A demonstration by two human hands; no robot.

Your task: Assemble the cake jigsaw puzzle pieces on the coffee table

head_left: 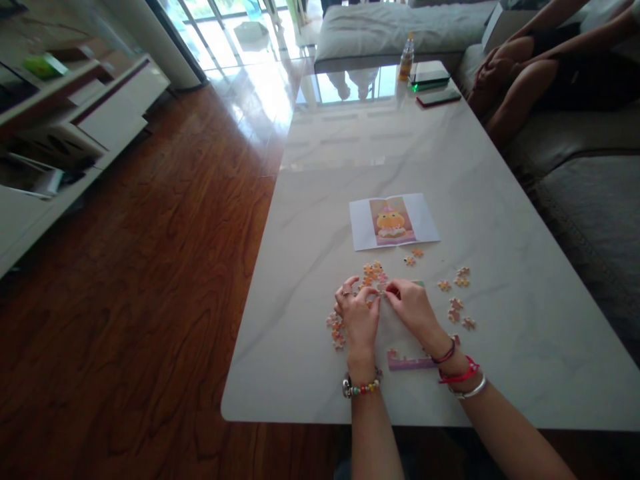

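Both my hands rest on a white marble table (pixel 500 220) among loose jigsaw pieces. My left hand (pixel 357 313) lies over a small cluster of orange pieces (pixel 373 272), its fingers curled down on them. My right hand (pixel 413 307) pinches something small at its fingertips, close to the left hand; what it holds is too small to make out. A printed picture sheet (pixel 394 221) of an orange figure lies just beyond the hands. A joined purple strip of pieces (pixel 410 363) sits near my right wrist.
Scattered pieces (pixel 457 300) lie right of my hands, more (pixel 336 330) at the left. At the table's far end stand a bottle (pixel 407 59), a box (pixel 429 75) and a phone (pixel 439 98). Another person's legs (pixel 520 73) rest on the sofa (pixel 590 200) at right. Wooden floor lies left.
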